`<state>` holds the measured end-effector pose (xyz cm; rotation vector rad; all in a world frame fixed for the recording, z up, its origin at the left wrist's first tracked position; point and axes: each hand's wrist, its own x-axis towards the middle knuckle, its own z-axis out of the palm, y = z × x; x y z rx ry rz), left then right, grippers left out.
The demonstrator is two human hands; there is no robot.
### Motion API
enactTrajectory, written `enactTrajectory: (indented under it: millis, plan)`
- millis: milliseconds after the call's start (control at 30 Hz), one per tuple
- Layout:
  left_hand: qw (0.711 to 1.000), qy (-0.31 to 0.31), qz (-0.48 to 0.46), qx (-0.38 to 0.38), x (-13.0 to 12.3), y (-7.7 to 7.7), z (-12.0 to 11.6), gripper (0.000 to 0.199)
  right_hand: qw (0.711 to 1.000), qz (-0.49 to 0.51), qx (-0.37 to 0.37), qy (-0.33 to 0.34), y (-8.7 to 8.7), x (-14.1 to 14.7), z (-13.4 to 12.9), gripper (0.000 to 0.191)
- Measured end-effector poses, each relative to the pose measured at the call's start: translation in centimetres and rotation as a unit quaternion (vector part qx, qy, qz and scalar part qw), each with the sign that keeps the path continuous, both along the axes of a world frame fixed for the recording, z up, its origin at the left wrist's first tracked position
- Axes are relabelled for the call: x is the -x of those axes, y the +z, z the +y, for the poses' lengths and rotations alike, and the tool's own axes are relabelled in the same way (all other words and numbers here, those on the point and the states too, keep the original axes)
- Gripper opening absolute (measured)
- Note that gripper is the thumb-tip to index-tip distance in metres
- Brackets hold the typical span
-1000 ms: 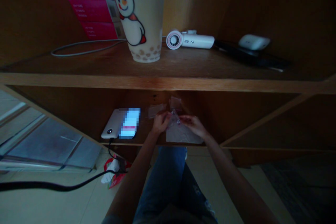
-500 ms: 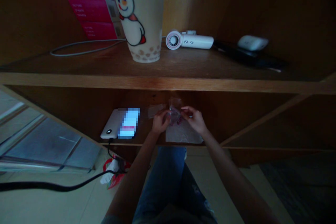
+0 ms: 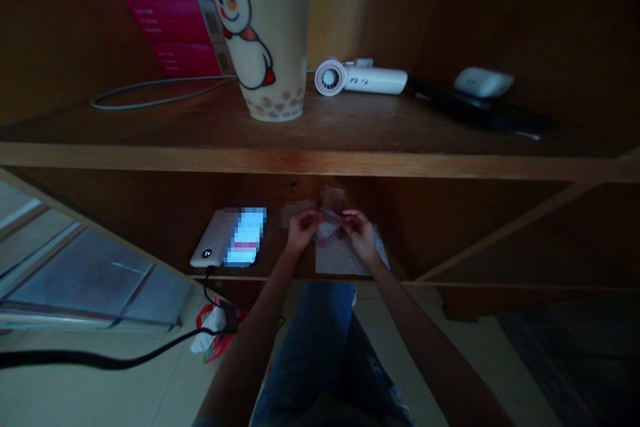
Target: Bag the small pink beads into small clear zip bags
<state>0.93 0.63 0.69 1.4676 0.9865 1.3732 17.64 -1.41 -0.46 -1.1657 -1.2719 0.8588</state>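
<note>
Fingers of the left hand (image 3: 301, 230) are pinched on the left edge of a small, clear, thin plastic bag (image 3: 331, 217); fingers of the right hand (image 3: 361, 235) are pinched at its right edge. The bag is stretched between them over the middle of a brown wooden lower shelf (image 3: 275, 241).

Components, left to right. Near the shelf's front left corner lies a pale, rounded, flat device (image 3: 213, 240); a thin black cable (image 3: 207, 280) runs from it over the front edge. Against its right side rests a slim rectangular phone (image 3: 245, 237) with a lit screen. Farther right, behind the left hand, lies a flat, clear plastic packet (image 3: 296, 209). A translucent whitish sheet (image 3: 333, 263) lies under the hands, close to the front edge. Small dark red pieces (image 3: 341, 235) show beside the right fingertips; whether they sit inside the bag or on the sheet cannot be told.

Caution: if either pinch slips, the bag may tip and scatter loose pieces, possibly over the front edge. A forearm snagging the cable could drag the pale device off its corner.
</note>
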Motion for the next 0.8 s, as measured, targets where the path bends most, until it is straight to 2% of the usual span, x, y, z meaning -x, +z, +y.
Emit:
enactTrajectory:
  millis: [200,400,600,800]
  plan:
    - [0.999,0.022,-0.012,0.037,-0.2,0.1,0.3,0.029,0.998,-0.055,0.002,-0.029,0.1,0.7,-0.7,0.019]
    - [0.998,0.031,0.013,0.049,-0.2,-0.4,0.7,0.029,0.993,-0.115,-0.024,-0.022,0.6,0.9,-1.3,0.025]
    - [0.998,0.018,0.065,0.017,-0.2,-1.1,0.5,0.024,0.991,-0.129,-0.036,-0.025,0.3,0.8,-1.2,0.025]
    - [0.994,0.014,0.109,-0.013,-0.4,-0.8,0.0,0.026,0.990,-0.136,-0.025,-0.035,-0.1,0.8,-1.1,0.019]
